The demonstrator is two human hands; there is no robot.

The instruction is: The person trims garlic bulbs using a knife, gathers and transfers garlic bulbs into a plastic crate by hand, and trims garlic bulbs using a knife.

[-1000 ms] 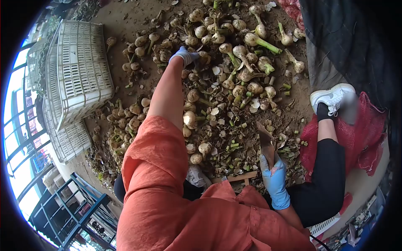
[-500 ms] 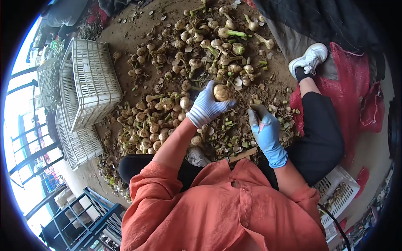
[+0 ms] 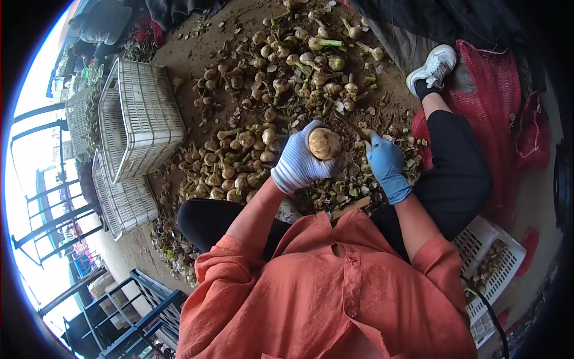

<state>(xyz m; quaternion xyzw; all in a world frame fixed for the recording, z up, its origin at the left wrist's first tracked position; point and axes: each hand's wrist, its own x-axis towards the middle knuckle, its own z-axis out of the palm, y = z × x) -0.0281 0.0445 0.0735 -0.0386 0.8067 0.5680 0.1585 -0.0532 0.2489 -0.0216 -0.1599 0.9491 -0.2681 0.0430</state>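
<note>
My left hand (image 3: 297, 160), in a white and blue striped glove, is closed around a round, pale brown garlic bulb (image 3: 324, 143). The bulb's broad face is turned up towards me. To the right, my right hand (image 3: 387, 163) wears a light blue glove and grips a thin, dark-bladed knife (image 3: 353, 125). Its blade points up and left, apart from the bulb. Beyond and left of my hands lies a wide heap of garlic bulbs (image 3: 227, 170), several with green stalks. Cut stalk bits and dry skins (image 3: 335, 190) cover the ground below my hands.
White plastic crates (image 3: 149, 99) stand at the left. Red mesh sacking (image 3: 487, 113) lies on the right past my outstretched leg and white shoe (image 3: 433, 69). Another white crate (image 3: 496, 269) holding scraps sits at lower right. A blue metal frame (image 3: 137, 311) is at lower left.
The garlic bulb has turned in my left hand, its broad face now upward. My right hand has moved up, and the knife now shows clearly, angled towards the upper left.
</note>
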